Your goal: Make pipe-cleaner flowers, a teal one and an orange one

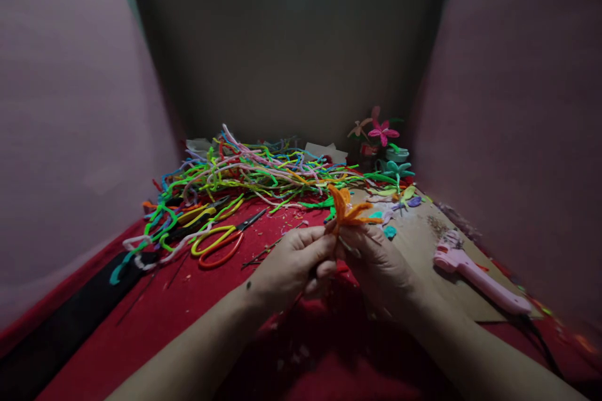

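An orange pipe-cleaner flower (348, 210) with several long petals stands up between my two hands in the middle of the head view. My left hand (310, 257) pinches its base from the left, fingers curled in. From the other side my right hand (374, 260) closes on the same base, its fingertips meeting those of the left. The fingers cover the flower's lower end, so how it is joined there is hidden. Left of my hands lie scissors (221, 245) with one yellow and one red handle, blades pointing away to the right.
A tangled heap of coloured pipe cleaners (263, 169) spreads across the back. On the right, a pink glue gun (484, 279) rests on a cardboard sheet (423, 250). Finished flowers, one of them pink (384, 131), stand at the back right. Yellow-handled pliers (195, 218) lie left.
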Tool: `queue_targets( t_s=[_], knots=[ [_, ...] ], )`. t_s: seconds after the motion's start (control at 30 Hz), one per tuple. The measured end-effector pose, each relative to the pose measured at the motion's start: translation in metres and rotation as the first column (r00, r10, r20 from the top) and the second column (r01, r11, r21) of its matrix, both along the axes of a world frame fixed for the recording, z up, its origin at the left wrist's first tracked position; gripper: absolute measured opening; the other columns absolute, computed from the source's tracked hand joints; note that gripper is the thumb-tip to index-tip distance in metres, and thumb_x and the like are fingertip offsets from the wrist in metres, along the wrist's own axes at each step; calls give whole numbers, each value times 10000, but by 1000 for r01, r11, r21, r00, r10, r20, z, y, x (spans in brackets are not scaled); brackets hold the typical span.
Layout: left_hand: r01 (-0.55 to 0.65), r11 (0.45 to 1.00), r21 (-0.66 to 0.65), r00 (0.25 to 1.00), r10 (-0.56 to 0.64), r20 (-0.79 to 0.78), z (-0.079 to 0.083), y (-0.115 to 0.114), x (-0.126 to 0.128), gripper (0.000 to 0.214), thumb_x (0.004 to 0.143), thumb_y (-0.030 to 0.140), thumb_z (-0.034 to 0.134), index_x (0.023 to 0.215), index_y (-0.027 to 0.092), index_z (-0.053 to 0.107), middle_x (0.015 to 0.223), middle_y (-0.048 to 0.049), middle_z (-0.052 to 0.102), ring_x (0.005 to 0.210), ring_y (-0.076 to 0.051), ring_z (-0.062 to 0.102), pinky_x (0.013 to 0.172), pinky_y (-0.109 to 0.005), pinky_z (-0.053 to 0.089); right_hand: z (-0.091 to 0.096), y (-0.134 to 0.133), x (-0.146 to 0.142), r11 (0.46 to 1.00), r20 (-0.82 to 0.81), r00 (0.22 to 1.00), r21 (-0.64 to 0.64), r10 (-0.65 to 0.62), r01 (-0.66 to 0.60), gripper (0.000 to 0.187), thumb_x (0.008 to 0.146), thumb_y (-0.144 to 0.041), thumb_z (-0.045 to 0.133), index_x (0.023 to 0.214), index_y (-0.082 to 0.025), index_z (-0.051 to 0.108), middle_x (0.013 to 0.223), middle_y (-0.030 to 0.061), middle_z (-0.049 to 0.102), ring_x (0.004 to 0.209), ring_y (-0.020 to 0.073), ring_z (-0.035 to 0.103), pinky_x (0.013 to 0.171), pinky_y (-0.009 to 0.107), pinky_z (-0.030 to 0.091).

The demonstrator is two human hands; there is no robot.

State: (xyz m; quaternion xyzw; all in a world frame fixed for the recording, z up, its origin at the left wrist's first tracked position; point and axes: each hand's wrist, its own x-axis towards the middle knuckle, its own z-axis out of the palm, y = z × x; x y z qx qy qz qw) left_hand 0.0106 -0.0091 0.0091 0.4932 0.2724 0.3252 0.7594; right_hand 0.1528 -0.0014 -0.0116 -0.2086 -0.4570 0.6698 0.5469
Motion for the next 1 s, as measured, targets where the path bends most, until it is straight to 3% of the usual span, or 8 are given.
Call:
queue_targets(
  t_s=[0.13,0.23,0.4,0.5,0.63,0.73,0.83,1.0],
  knots=[
    [-235,866,442,891,374,-258,2,-4,6,224,814,351,535,706,155,516,503,69,397,398,-33,315,387,-157,242,-1,-1,-1,998,22,998,7,-63,63,118,793,-253,593,701,-191,632,634,-18,514,594,111,442,609,252,384],
    [-301,781,547,828,499,-255,1,-6,8,212,807,331,542,689,155,533,504,67,398,413,-35,325,398,-161,254,-2,-2,-2,990,71,987,0,-144,144,80,764,-264,631,738,-189,641,686,-10,533,619,115,444,609,256,382],
    [-221,966,135,966,236,-109,0,-2,5,281,831,387,507,670,157,487,441,79,403,291,-16,275,311,-142,221,-4,-3,-3,994,126,986,15,-111,110,161,776,-336,614,820,-194,674,639,-12,534,612,124,460,641,275,395],
    [-39,998,-50,991,45,127,-2,1,3,268,797,414,556,720,166,490,410,105,372,250,-7,170,265,-133,210,-2,-4,-3,996,114,990,53,-82,76,125,760,-334,639,799,-224,683,642,-27,544,607,107,455,659,260,400],
    [-17,999,-36,993,22,120,-3,3,2,247,791,394,571,735,160,519,430,97,397,254,-6,194,275,-135,224,0,-4,-2,986,169,974,105,-148,132,141,758,-326,642,677,-215,667,636,-27,567,614,107,478,687,257,413],
    [-122,975,187,986,141,-92,4,3,0,261,825,377,524,745,134,572,478,54,472,319,-28,354,357,-158,307,4,-4,-4,988,201,971,112,-127,105,213,810,-350,567,696,-202,669,583,-12,562,565,124,491,636,281,431],
    [-255,808,530,899,401,-178,11,3,-3,199,818,316,542,804,132,617,704,-19,596,622,-97,553,597,-207,447,10,-2,-4,955,195,949,217,-247,204,168,805,-329,575,755,-210,681,660,4,603,640,146,534,670,291,442],
    [-467,331,820,684,723,98,15,5,-13,316,781,187,595,1089,205,527,875,-16,566,816,-128,550,789,-286,459,20,0,-2,853,255,855,404,-452,330,108,777,-299,612,791,-233,697,796,19,642,773,174,550,744,308,431]
  ],
)
